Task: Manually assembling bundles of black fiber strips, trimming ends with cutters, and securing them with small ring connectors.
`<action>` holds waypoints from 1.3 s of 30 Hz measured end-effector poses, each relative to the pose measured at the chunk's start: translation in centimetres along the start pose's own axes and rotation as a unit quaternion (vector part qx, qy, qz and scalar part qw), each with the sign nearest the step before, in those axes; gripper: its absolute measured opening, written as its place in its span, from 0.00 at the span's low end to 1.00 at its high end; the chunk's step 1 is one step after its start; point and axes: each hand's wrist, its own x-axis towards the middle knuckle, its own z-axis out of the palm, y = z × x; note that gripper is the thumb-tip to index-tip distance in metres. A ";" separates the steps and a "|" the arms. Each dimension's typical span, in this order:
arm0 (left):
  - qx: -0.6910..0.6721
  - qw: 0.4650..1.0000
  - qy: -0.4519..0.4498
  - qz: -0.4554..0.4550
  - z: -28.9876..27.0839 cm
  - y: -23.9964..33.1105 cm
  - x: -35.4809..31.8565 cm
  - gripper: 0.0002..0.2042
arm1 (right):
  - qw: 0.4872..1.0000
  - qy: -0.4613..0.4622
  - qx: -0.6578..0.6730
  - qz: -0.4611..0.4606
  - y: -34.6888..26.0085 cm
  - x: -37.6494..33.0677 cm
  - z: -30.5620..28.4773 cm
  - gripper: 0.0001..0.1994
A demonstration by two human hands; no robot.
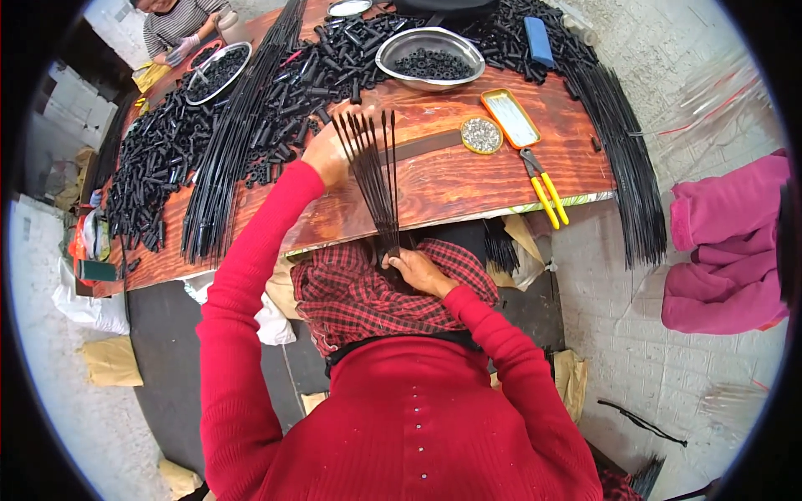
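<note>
My right hand (pixel 420 270), low over my lap, is closed round the lower end of a bundle of thin black rods (pixel 378 188). The rods fan out upward, and their thicker dark tips rise above the table edge. Beside those tips, over the table, is my left hand (pixel 328 156). It is smeared by motion and its fingers do not show clearly, so whether it holds anything cannot be made out. Red-and-black checked cloth (pixel 351 288) covers my lap below the rods.
Heaps of black tubular parts (pixel 317 71) cover the table's far side. A metal bowl (pixel 393 71) holds small black rings. Yellow-handled pliers (pixel 544 190), an orange-rimmed tray (pixel 511 117) and a round dish (pixel 482 135) lie right. Long rods (pixel 618 159) overhang the edge. A person (pixel 180 29) sits far left.
</note>
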 end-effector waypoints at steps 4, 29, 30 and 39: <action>-0.144 0.962 -0.223 -0.066 -4.6 5.1 -2.8 0.41 | 1.000 -0.006 -0.005 -0.010 -0.2 0.8 0.0 0.09; -0.175 0.980 -0.047 -0.087 0.3 9.7 -4.9 0.35 | 0.993 -0.076 -0.081 0.040 -14.4 -0.2 -12.1 0.14; -0.166 0.980 -0.064 -0.092 0.1 9.7 -4.7 0.34 | 0.998 -0.060 -0.017 0.012 -17.0 -0.1 -12.5 0.16; -0.204 0.973 -0.032 -0.104 2.7 9.5 -6.6 0.31 | 0.952 -0.023 -0.147 -0.268 -22.0 4.4 -10.2 0.15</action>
